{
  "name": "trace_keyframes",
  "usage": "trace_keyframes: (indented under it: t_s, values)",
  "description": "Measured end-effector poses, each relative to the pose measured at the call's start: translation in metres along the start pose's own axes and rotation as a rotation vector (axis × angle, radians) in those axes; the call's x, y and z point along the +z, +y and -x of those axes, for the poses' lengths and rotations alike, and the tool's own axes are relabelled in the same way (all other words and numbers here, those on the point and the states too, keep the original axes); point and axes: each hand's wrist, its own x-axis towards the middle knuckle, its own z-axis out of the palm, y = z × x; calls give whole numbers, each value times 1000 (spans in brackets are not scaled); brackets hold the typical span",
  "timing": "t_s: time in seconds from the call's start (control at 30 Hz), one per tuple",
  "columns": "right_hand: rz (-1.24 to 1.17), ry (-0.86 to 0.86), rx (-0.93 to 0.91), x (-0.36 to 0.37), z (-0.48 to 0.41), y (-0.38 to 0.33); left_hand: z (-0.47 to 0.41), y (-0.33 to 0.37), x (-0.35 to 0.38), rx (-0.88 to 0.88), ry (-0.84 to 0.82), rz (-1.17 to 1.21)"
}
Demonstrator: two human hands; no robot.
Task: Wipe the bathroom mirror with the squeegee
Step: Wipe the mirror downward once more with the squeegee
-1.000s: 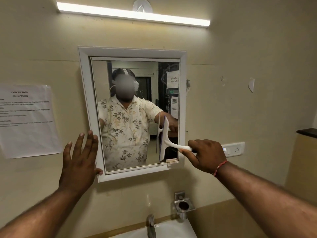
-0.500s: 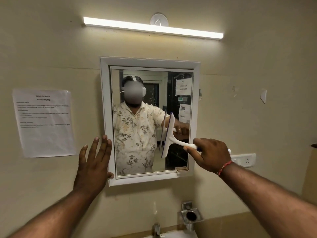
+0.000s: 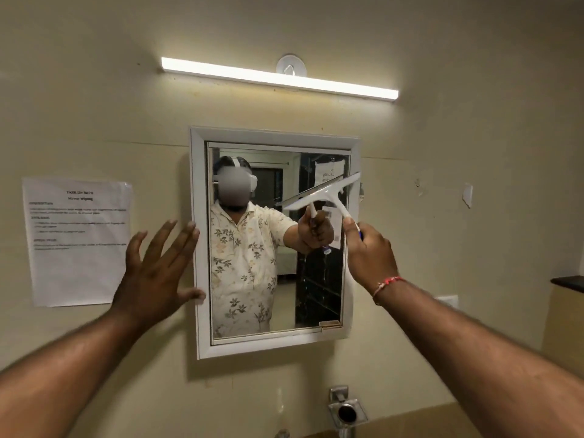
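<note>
A white-framed mirror [image 3: 199, 216] hangs on the beige wall in the middle of the head view. My right hand [image 3: 368, 254] grips the handle of a white squeegee [image 3: 322, 194]. Its blade lies nearly level, tilted up to the right, against the upper right part of the glass. My left hand [image 3: 155, 273] is spread flat with fingers apart, and its thumb and fingertips rest on the mirror's left frame. The glass reflects a person in a floral shirt holding the squeegee.
A printed paper sheet [image 3: 79, 241] is taped to the wall left of the mirror. A tube light [image 3: 278, 77] glows above it. Below sit a metal holder [image 3: 346, 410] and a tap [image 3: 282, 433]. A dark shelf edge [image 3: 567, 282] juts in at right.
My right hand has lifted the squeegee from the lower right of the glass to the upper right and turned its blade from upright to nearly level. My left hand stays at the frame.
</note>
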Motion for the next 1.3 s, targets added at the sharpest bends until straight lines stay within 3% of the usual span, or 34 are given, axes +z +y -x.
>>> trace_keyframes:
  t_s: [0.13, 0.3, 0.6, 1.03, 1.3]
  values:
    - [-165, 25, 103, 13, -23, -44, -74, -20, -44, -33, -9, -45]
    - [-249, 70, 220, 21, -40, -82, -118, -20, -84, -175, -151, -152]
    - [-231, 51, 309, 27, -58, -96, -113, -19, -77, -204, -206, -180]
    - [-105, 49, 223, 33, -62, -91, -115, -12, -72, -227, -227, -164]
    - [-120, 43, 266, 43, -43, -80, -88, -9, -47, -178, -191, -166]
